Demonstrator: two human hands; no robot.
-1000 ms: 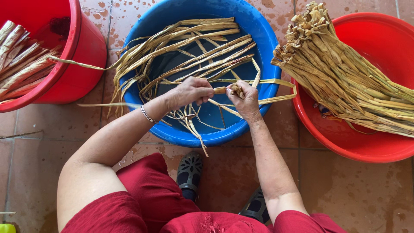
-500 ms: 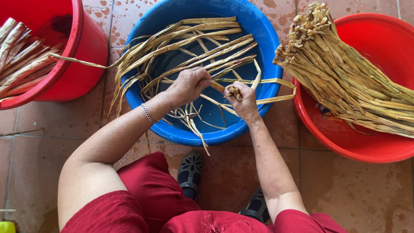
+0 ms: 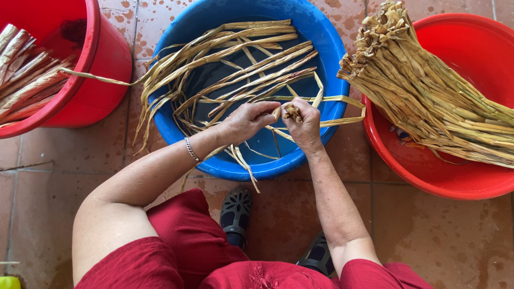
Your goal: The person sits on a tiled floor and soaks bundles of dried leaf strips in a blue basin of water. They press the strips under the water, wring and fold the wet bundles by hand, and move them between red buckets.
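Observation:
Over a blue tub [image 3: 326, 40] of water and long tan leaf strips [image 3: 235, 59], my right hand [image 3: 304, 124] grips the brown base end of a dried stalk [image 3: 292, 112]. My left hand [image 3: 247, 120], with a silver bracelet at the wrist, pinches a strip at that same stalk, right beside the right hand. Thin split strips trail from the stalk to the right over the tub's rim and down over its near edge.
A red basin [image 3: 471, 48] at the right holds a thick bundle of dried stalks [image 3: 428, 96]. A red bucket [image 3: 101, 64] at the upper left holds more stalks [image 3: 24, 75]. My red clothing and black sandals [image 3: 235, 214] are below, on a brown tiled floor.
My left hand has moved right, back to the stalk end in my right hand, after pulling a strip leftward. The right hand has stayed nearly still.

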